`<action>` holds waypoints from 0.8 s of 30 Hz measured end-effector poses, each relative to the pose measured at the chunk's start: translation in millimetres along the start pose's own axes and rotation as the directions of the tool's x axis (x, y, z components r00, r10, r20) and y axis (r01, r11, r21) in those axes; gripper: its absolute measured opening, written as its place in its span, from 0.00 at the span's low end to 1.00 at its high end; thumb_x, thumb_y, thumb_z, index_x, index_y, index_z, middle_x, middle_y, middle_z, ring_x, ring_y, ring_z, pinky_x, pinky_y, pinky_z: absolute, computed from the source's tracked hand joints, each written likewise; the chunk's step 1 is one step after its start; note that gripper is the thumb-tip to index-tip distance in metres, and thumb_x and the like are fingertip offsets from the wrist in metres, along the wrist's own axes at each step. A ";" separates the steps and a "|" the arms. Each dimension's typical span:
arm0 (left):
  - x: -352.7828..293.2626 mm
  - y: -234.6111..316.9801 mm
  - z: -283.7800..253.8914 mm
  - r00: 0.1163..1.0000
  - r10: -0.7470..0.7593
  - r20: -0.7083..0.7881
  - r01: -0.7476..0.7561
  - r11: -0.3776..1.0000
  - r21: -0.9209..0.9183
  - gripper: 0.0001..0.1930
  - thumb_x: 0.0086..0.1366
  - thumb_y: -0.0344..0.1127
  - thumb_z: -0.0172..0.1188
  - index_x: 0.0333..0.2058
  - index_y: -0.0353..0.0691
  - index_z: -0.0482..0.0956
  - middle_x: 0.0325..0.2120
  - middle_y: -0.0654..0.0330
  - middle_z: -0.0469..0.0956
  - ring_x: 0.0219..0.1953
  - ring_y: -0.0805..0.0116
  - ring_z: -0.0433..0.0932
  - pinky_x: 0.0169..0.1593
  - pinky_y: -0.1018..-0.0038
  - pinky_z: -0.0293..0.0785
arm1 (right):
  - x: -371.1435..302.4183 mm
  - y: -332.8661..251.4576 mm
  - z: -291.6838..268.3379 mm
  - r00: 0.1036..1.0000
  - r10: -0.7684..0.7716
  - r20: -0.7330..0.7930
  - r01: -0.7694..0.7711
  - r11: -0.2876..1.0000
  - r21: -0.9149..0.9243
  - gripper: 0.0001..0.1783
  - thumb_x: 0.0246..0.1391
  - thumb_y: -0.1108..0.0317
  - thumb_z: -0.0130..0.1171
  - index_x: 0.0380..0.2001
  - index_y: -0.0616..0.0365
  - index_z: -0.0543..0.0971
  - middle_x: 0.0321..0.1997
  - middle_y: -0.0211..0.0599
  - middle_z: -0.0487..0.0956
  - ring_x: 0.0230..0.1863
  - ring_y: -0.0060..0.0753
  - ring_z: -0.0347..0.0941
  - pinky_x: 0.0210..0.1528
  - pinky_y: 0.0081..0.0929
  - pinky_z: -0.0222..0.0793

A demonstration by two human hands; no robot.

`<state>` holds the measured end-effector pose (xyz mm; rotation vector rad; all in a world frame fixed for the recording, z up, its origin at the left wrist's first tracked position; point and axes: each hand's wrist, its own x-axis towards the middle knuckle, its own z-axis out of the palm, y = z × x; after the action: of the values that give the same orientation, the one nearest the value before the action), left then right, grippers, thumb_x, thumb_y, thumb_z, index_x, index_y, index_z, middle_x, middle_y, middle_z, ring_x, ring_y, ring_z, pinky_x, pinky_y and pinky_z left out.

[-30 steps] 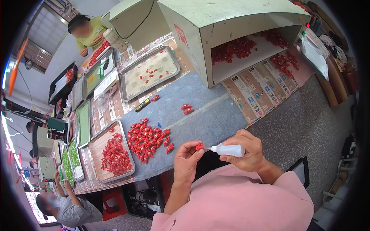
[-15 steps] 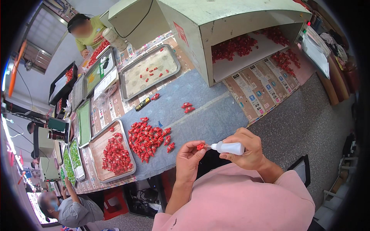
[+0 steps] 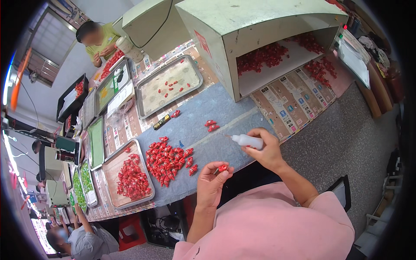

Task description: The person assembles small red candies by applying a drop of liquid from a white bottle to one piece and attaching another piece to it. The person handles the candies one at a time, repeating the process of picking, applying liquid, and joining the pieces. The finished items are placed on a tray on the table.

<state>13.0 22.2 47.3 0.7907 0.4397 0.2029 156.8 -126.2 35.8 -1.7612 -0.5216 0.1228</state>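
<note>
Between the thumb and fingers of my left hand (image 3: 211,181) is a small red figure-like piece (image 3: 222,167), held just off the table's front edge. My right hand (image 3: 269,151) is wrapped around a white squeeze bottle (image 3: 248,141), whose thin nozzle points left over the blue cloth (image 3: 225,104). The nozzle is apart from the piece. Beyond the bottle tip lie two red pieces (image 3: 211,125) side by side. A heap of red pieces (image 3: 167,160) rests on the cloth to the left, with a few loose ones at its right side.
A metal tray of red pieces (image 3: 130,180) stands left of the heap. Behind the cloth are a larger tray (image 3: 190,89) with several small red bits and a black-and-yellow tube (image 3: 161,122). A metal housing (image 3: 216,47) covers more pieces at the back right. Two co-workers sit farther left.
My right hand has lifted the bottle away from the red piece, up and forward over the cloth. My left hand keeps the piece in nearly the same place.
</note>
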 end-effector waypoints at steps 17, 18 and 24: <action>6.2 0.1 -3.2 0.998 -0.037 0.059 0.043 0.994 -0.103 0.13 0.57 0.18 0.60 0.41 0.39 0.76 0.41 0.56 0.78 0.40 0.65 0.79 0.46 0.70 0.79 | 44.3 12.1 -32.9 0.958 -0.283 0.052 0.286 0.922 -0.260 0.15 0.47 0.74 0.61 0.42 0.57 0.76 0.52 0.44 0.75 0.58 0.47 0.68 0.60 0.36 0.62; 6.1 0.9 -4.1 0.997 -0.045 0.067 0.052 0.992 -0.117 0.13 0.57 0.18 0.59 0.41 0.39 0.76 0.41 0.56 0.78 0.40 0.65 0.79 0.46 0.70 0.79 | 57.5 14.8 -36.3 0.944 -0.329 -0.013 0.310 0.903 -0.296 0.11 0.47 0.76 0.59 0.37 0.59 0.77 0.50 0.43 0.75 0.55 0.48 0.69 0.59 0.38 0.63; 5.5 2.0 -3.0 0.993 -0.072 0.097 0.083 0.990 -0.111 0.14 0.57 0.18 0.59 0.42 0.39 0.77 0.41 0.56 0.78 0.39 0.65 0.79 0.45 0.70 0.79 | 168.4 75.1 -67.7 0.870 -0.483 -0.097 0.324 0.710 -0.625 0.11 0.44 0.78 0.57 0.34 0.58 0.81 0.42 0.45 0.78 0.48 0.50 0.70 0.52 0.40 0.68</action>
<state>16.5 27.3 45.2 0.6660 0.3674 0.1174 352.1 -130.7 14.7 -2.1734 -0.8084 -0.6512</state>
